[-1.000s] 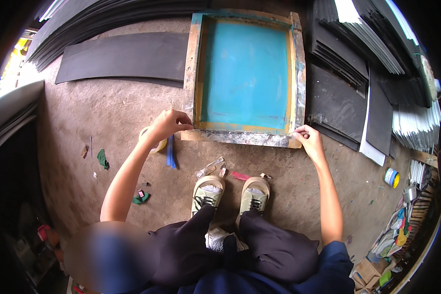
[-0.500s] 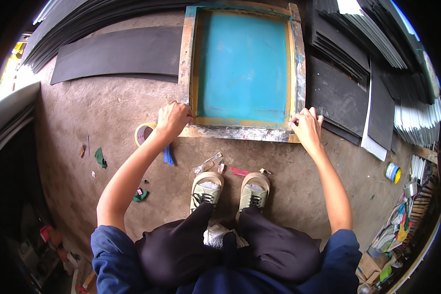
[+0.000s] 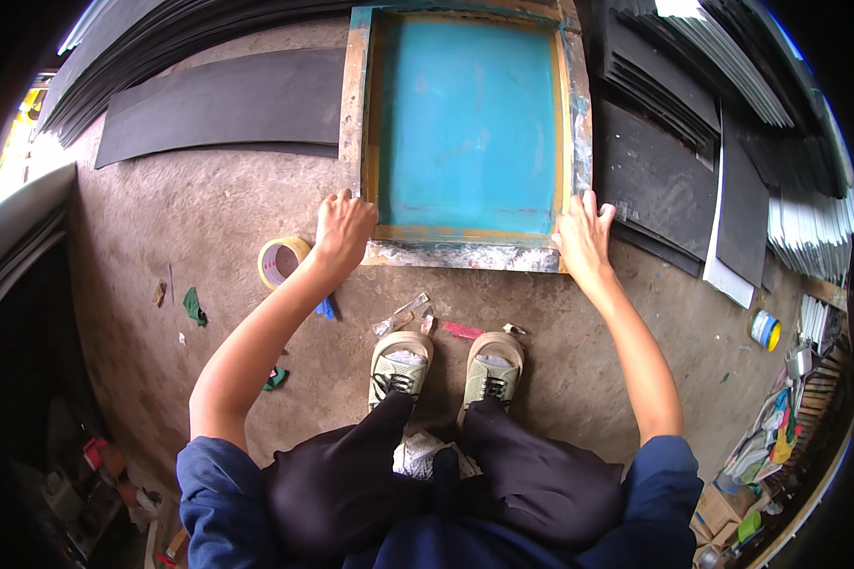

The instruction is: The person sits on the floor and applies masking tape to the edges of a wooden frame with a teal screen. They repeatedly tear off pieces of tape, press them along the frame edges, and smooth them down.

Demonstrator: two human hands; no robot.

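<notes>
At either side of the wooden frame (image 3: 465, 256), the left hand (image 3: 344, 229) and right hand (image 3: 585, 233) curl over its near corners, gripping.

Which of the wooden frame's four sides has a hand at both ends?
The near bar, closest to the shoes: left hand at one end, right hand at the other. The side bars each have one hand; the far bar has none.

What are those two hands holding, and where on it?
The left hand and right hand hold, by its two near corners, the paint-stained rectangular wooden frame around a turquoise panel.
</notes>
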